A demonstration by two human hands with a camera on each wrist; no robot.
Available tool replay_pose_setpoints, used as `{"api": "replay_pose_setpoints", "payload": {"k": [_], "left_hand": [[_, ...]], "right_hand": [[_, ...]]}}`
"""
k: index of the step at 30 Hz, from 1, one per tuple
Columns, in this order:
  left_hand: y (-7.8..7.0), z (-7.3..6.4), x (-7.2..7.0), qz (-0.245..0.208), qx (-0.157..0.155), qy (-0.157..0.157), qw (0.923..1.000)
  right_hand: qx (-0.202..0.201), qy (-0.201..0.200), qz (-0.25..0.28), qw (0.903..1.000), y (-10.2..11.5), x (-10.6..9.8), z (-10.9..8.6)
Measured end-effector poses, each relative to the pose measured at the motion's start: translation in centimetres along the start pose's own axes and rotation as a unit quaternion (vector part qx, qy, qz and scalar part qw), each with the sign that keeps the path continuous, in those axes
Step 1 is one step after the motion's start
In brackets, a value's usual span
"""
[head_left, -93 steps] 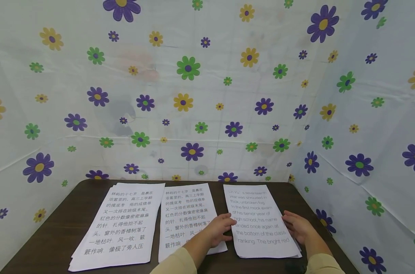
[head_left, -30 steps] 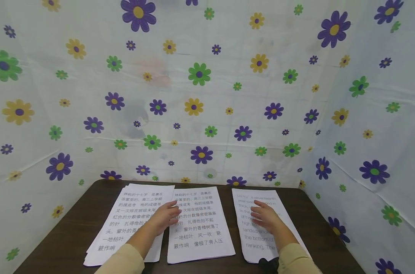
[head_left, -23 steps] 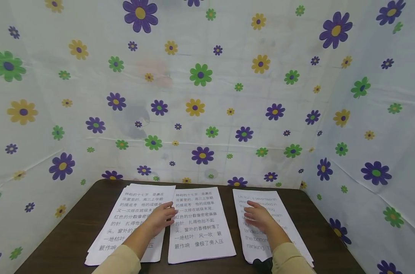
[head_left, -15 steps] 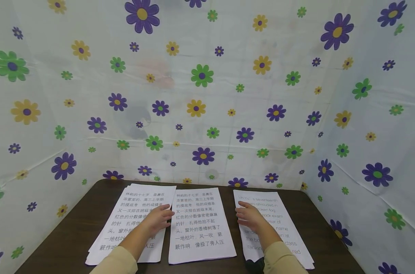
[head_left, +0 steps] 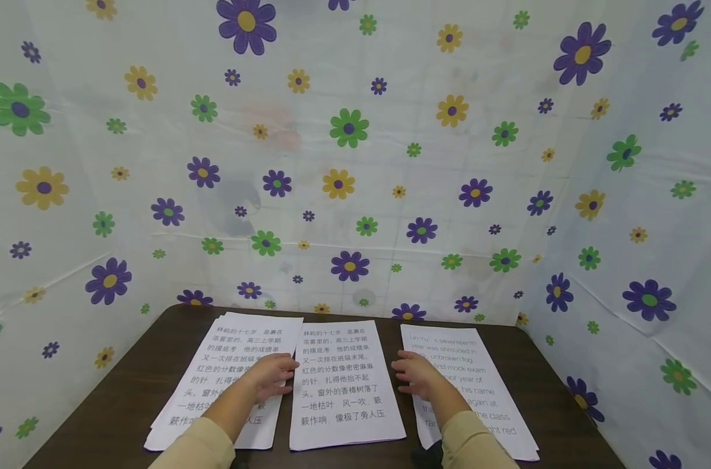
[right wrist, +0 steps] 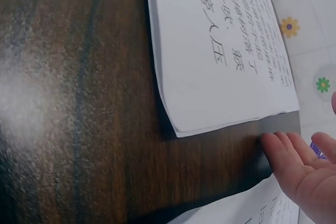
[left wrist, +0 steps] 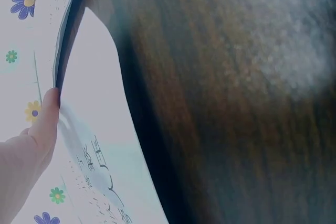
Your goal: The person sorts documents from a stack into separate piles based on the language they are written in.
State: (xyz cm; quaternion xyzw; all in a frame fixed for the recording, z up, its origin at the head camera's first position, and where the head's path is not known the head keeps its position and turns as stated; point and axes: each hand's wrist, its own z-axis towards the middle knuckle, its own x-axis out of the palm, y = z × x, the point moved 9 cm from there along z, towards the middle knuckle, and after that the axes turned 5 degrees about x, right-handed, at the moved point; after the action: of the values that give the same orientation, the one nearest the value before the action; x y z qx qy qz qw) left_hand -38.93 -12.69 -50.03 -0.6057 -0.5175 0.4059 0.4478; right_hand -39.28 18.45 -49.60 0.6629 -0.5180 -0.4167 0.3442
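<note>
Three paper stacks lie side by side: a left stack [head_left: 238, 352] and a middle stack [head_left: 343, 384], both printed with Chinese characters, and a right stack [head_left: 449, 352] printed in English. My left hand [head_left: 267, 376] reaches over the left stack, its fingertips at the middle stack's left edge; in the left wrist view a fingertip [left wrist: 51, 95] meets that edge. My right hand [head_left: 422, 376] is over the left side of the right stack, fingers pointing at the middle stack. The right wrist view shows a gap between those fingers [right wrist: 281, 153] and the middle stack. Neither hand grips paper.
The stacks rest on a dark wooden table [head_left: 115, 391] with rounded far corners. White cloth walls [head_left: 378, 117] with printed flowers enclose it at the back and sides. A dark object [head_left: 425, 456], partly hidden, sits by the right sleeve.
My left hand moved from the middle stack's right side to its left edge. The right hand came from the right stack's right edge leftward across it. The view shifted slightly.
</note>
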Motion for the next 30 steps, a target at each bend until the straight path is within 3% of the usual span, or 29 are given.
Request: {"api": "replay_pose_setpoints", "payload": {"k": [10,18,30], "left_hand": [[0.2,0.2,0.6,-0.007,0.004,0.031,0.9995],[0.6,0.4,1.2,-0.006,0.008,0.015,0.9998],[0.6,0.3,1.7,0.095,0.057,-0.045,0.9928]], "right_hand": [[0.008,-0.002,-0.012,0.9999,-0.4,0.6,0.0],[0.011,-0.001,-0.025,0.9996,-1.3,0.4,0.1],[-0.010,-0.015,-0.037,0.9992,-1.7,1.0,-0.2]]}}
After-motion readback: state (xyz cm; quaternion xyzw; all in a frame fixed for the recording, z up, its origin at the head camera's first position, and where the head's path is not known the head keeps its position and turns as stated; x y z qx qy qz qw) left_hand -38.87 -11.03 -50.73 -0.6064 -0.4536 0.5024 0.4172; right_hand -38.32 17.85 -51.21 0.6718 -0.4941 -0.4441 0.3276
